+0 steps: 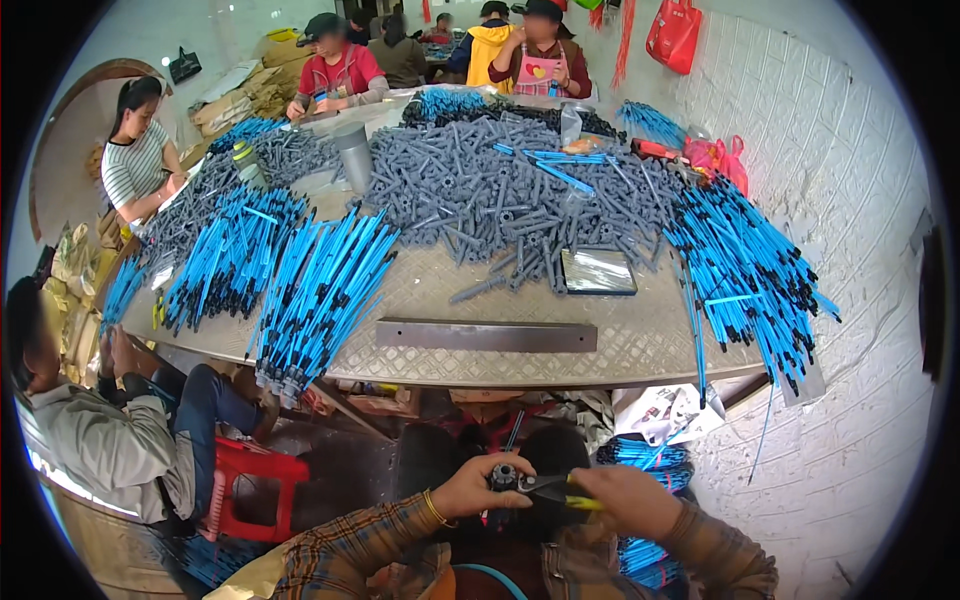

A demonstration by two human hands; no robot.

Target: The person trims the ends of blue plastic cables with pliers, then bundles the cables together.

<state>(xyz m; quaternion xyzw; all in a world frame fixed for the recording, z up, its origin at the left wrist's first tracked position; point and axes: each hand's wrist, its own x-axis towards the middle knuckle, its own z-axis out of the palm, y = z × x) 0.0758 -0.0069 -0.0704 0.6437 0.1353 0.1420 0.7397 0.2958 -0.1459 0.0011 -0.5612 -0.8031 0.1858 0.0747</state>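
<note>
Low over my lap, my left hand [468, 490] is closed around a dark grey plastic piece [503, 476] with a round, notched end facing up. My right hand [630, 502] grips a pair of pliers [548, 487] with yellow handles. The head of the pliers touches or overlaps the side of the grey piece; whether the jaws bite on it I cannot tell. Much of the piece is hidden by my fingers. Ahead, a flat metal bar [486, 336] lies near the table's front edge, and a large heap of grey plastic plugs [470, 180] spreads behind it.
Blue rods with black ends [325, 280] lie in piles on the table [440, 295]; another pile [750, 280] is at right. A phone-like dark slab [598, 272] rests by the heap. More bundles [645, 455] are below at right. A red stool [255, 485] and seated person [110, 440] are left.
</note>
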